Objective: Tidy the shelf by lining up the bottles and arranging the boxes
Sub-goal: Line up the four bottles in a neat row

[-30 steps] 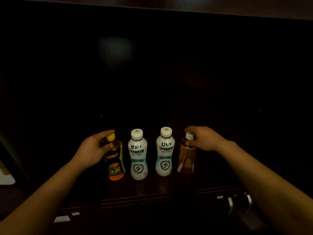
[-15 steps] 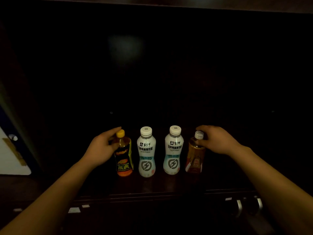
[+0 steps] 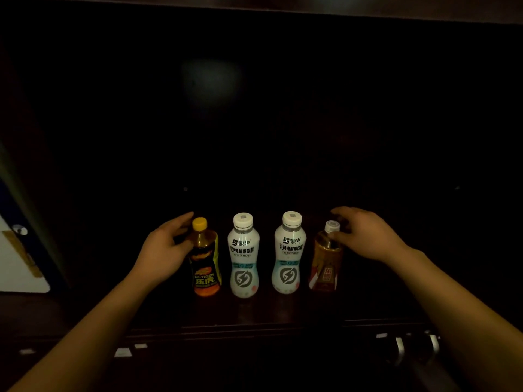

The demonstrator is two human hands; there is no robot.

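Observation:
Four bottles stand upright in a row near the front of a dark shelf (image 3: 254, 325). From the left they are an orange HI-TIGER bottle (image 3: 206, 274) with a yellow cap, two white bottles (image 3: 243, 258) (image 3: 289, 254), and an amber bottle (image 3: 325, 263) with a white cap. My left hand (image 3: 162, 251) holds the orange bottle at its neck, thumb in front and index finger behind the cap. My right hand (image 3: 368, 236) pinches the amber bottle's neck just under the cap. No boxes are visible.
The shelf's back and sides are almost black. A white panel (image 3: 19, 261) with a brown strip shows at the left edge. Metal handles (image 3: 399, 346) sit below the shelf front at the lower right, and small white labels (image 3: 123, 352) at the lower left.
The row of bottles stays as it was. My right fingers have lifted off the amber bottle's cap, which now shows fully. Both hands remain at the end bottles.

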